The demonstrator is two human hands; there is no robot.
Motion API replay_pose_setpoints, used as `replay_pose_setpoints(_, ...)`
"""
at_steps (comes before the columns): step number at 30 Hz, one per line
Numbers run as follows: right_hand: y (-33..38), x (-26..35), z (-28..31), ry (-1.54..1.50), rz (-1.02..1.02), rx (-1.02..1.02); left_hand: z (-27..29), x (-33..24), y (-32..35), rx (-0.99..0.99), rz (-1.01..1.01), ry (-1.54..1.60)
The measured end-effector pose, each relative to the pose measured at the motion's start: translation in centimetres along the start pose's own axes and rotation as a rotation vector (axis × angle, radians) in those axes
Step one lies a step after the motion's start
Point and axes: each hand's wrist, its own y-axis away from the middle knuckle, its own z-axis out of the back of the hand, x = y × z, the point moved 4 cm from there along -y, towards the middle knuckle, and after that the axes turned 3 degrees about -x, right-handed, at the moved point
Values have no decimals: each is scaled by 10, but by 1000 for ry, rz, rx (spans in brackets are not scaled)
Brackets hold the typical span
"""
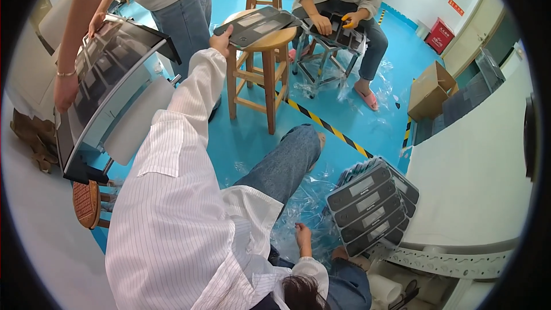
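My left arm reaches out to a round wooden stool (275, 39). There my left hand (221, 41) is closed on the near left edge of a flat dark panel (248, 35) with a lighter rectangular window. More such panels lie with it, overlapping on the stool top. Low in the middle, beside my bent knee, my right hand (302, 235) is raised with its fingers curled together; whether anything small is in them is hidden. To its right stands a fanned stack of similar dark panels (373, 206), each with a pale window.
Clear plastic film (304, 201) litters the blue floor (241, 132). At left, a standing person handles a large panel on a machine (109, 63). Across, a seated co-worker works on dark parts upon a metal-framed stool (333, 60). A cardboard box (430, 89) stands at right.
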Motion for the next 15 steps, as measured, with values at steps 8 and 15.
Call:
replay_pose_setpoints(8, 3, 17, 23, -387, -128, -88, -4, -6, 95, -52, -908, -916)
replay_pose_setpoints(15, 26, 164, 128, -1084, -148, -142, -49, 100, 450, 1929, -192, -541)
